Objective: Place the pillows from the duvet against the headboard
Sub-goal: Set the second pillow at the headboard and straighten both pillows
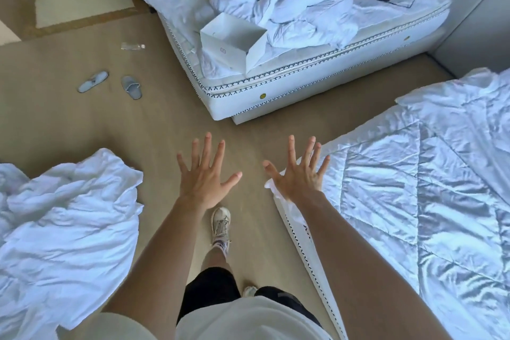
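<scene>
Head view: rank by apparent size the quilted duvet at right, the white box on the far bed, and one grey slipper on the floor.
1. Quilted duvet, though nearness to the camera inflates it.
2. White box.
3. Grey slipper.

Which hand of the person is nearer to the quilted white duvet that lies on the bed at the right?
The right hand. It hovers open over the near corner of the quilted white duvet. The left hand, also open, is over the bare beige floor, clear of the duvet.
</scene>
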Demonstrator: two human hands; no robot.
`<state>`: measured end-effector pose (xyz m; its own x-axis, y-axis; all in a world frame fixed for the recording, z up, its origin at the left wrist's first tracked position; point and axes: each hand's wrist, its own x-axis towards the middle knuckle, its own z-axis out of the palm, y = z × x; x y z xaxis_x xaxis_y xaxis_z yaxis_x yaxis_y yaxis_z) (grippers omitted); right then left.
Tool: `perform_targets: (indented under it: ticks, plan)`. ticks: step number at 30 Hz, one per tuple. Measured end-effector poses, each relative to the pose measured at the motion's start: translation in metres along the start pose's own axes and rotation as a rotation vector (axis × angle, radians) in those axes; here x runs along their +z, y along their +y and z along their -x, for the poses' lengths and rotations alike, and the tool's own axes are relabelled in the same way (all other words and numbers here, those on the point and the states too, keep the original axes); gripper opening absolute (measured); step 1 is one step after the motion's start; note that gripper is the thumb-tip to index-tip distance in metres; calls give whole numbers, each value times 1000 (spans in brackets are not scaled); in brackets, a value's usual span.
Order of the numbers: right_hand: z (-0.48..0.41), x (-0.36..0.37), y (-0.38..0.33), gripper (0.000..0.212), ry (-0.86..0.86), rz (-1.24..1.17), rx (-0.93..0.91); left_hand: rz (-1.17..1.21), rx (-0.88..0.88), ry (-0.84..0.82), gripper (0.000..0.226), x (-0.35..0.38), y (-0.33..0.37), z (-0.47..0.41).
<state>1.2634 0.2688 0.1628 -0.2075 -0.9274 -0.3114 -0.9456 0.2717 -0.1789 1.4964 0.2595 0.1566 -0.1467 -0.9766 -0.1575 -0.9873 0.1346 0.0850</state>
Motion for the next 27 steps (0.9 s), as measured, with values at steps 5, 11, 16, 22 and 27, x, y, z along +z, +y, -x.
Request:
perform_targets:
  ticks: [5,11,16,22,27]
  plan:
    - [-88,-30,-6,100,45,-49,136,13,140,28,95,-26,6,-126]
    - [-191,-72,-6,99,76,-128,321,-49,310,-8,97,-60,28,-275]
    - [-250,-103,17,99,82,-167,465,-100,448,-34,94,-78,66,-373]
    - [-311,-125,71,97,149,-211,614,-135,620,-69,93,-75,144,-465]
    - [-367,-145,133,99,177,-252,707,-157,742,-57,93,-76,230,-537]
